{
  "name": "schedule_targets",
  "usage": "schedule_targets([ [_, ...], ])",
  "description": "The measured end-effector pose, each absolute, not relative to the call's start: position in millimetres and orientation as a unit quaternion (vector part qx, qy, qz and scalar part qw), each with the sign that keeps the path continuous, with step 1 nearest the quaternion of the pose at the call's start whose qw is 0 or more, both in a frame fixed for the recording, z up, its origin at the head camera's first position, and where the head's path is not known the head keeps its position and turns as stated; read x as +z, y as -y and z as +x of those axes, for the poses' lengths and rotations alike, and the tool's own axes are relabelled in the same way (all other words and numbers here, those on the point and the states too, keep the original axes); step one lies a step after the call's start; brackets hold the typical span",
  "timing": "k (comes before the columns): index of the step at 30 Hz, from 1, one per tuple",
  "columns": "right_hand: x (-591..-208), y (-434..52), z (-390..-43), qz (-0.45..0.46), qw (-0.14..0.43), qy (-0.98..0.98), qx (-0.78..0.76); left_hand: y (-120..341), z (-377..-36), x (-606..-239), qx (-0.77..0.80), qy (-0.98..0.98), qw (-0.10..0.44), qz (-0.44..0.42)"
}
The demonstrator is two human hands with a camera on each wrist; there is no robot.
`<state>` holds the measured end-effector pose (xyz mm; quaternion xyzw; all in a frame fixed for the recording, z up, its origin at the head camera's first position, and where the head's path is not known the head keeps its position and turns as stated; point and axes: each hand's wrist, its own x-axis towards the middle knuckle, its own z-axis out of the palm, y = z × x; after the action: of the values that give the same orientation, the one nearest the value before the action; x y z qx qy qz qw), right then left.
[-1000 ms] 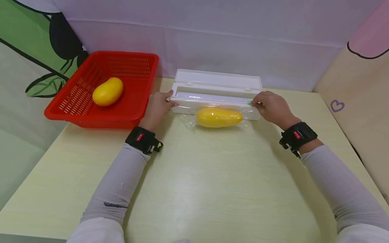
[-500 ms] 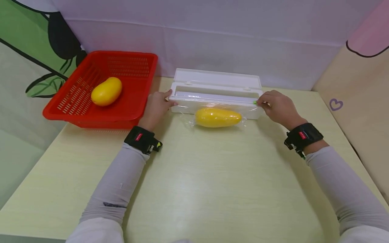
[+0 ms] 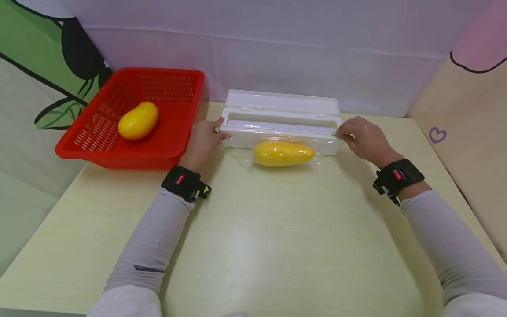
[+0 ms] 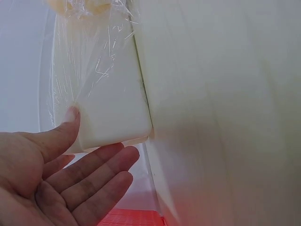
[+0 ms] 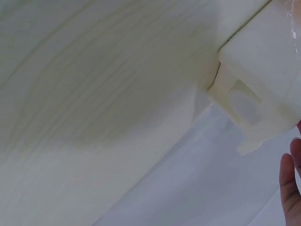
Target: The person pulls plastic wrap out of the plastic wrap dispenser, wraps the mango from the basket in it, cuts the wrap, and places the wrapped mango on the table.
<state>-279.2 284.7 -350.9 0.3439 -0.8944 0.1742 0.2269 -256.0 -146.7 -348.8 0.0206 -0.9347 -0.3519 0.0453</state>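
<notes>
A white cling film dispenser (image 3: 282, 104) stands at the back of the table with its lid raised. My left hand (image 3: 203, 141) holds its left end; in the left wrist view the thumb (image 4: 70, 115) lies on the front face and the fingers bend against the end. At the right end, my right hand (image 3: 362, 138) pinches the small green cutter slider (image 3: 334, 133). Only some fingertips (image 5: 288, 174) show in the right wrist view. A yellow mango-like fruit (image 3: 283, 154) lies before the dispenser, covered in clear film that runs up to the box.
A red plastic basket (image 3: 158, 160) stands on the left of the table (image 3: 277, 237), holding another yellow mango-like fruit (image 3: 138, 121). Behind the dispenser hangs a pale purple cloth (image 3: 277, 66). A beige panel (image 3: 467, 141) borders the right side.
My right hand has slid the green slider rightward along the dispenser to near its right end. The left hand has stayed at the left end.
</notes>
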Motion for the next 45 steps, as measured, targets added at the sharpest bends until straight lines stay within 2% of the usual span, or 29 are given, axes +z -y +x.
schedule_targets([
  [5, -351.2, -294.4, -276.1, 0.335, 0.249, 0.894, 0.164, 141.5, -256.4, -347.3, -0.356, 0.933, 0.038, 0.025],
  [18, -359.2, -305.0, -271.1, 0.289, 0.224, 0.908, 0.203, 138.8, -253.0, -348.4, -0.352, 0.935, 0.021, 0.028],
  [27, -354.2, -273.2, -252.8, 0.244, 0.234, 0.907, 0.252, 137.9, -252.4, -345.4, -0.342, 0.939, 0.008, 0.034],
  [30, -346.4, -251.6, -242.6, 0.268, 0.211, 0.894, 0.289, 137.5, -252.7, -345.0, -0.339, 0.940, 0.009, 0.032],
  [33, -342.7, -229.4, -232.5, 0.305, 0.163, 0.885, 0.310, 137.6, -252.9, -346.6, -0.332, 0.943, 0.011, 0.028],
  [38, -349.0, -197.3, -216.7, 0.351, 0.091, 0.896, 0.255, 137.2, -253.2, -347.8, -0.321, 0.947, 0.009, 0.019],
  [42, -358.2, -184.8, -211.5, 0.345, 0.085, 0.910, 0.214, 138.2, -253.7, -346.6, -0.329, 0.944, 0.011, 0.021],
  [45, -363.2, -183.4, -211.4, 0.341, 0.103, 0.910, 0.213, 139.5, -254.4, -345.6, -0.331, 0.943, 0.016, 0.015],
])
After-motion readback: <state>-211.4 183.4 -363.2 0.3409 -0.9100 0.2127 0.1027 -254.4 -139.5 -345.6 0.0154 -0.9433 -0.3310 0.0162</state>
